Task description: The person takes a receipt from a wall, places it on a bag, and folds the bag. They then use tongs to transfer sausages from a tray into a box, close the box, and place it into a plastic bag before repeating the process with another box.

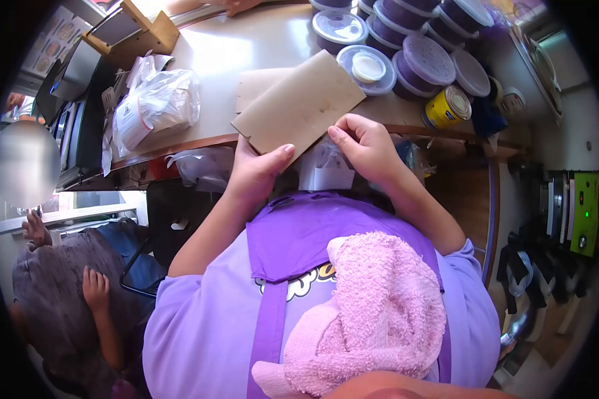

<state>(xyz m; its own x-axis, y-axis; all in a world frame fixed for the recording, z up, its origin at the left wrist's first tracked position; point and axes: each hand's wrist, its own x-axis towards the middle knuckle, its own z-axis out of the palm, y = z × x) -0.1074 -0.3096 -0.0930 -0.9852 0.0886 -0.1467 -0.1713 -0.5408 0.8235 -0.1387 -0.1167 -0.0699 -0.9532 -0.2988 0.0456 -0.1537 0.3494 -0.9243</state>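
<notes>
A flat brown cardboard piece (299, 100) is held tilted above the front edge of the counter. My left hand (263, 166) grips its lower left corner, thumb on top and the fingers hidden underneath. At the near right edge, my right hand (366, 146) is closed in a pinch, with thumb and index finger at the cardboard's rim. Behind it, a second brown cardboard piece (256, 86) lies on the counter, partly covered. Below the hands, a white box-like item in clear plastic (326, 174) shows under the counter edge.
Stacked lidded tubs (426, 60) with dark purple contents fill the back right, beside a yellow can (447, 108). A plastic-wrapped package (156, 110) sits on the left of the counter (213, 50). A seated person (73, 292) is at left; another person's hand (236, 5) rests at the far edge.
</notes>
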